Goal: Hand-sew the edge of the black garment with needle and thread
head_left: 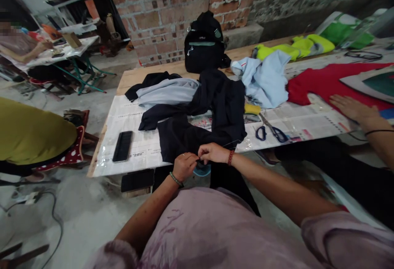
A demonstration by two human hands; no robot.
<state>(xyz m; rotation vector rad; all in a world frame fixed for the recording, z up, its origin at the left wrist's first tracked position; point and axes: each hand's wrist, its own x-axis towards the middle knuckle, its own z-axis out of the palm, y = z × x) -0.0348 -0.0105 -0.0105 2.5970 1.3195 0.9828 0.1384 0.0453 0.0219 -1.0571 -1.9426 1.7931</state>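
Observation:
A black garment lies bunched at the table's front edge. My left hand is closed on its dark edge, which hangs just over the table's rim. Right beside it, my right hand is pinched against the same bit of cloth; whatever sits between those fingertips is too small to make out. A thin pale thread runs rightward from near my right hand across the cloth. Below both hands, partly hidden, is a blue container. Scissors with dark blue handles rest on the table to the right.
A phone lies on the newspaper-covered table. Behind the garment stands a black backpack. To the right are light blue cloth, a yellow-green garment, and another person's hand on red cloth beside an iron.

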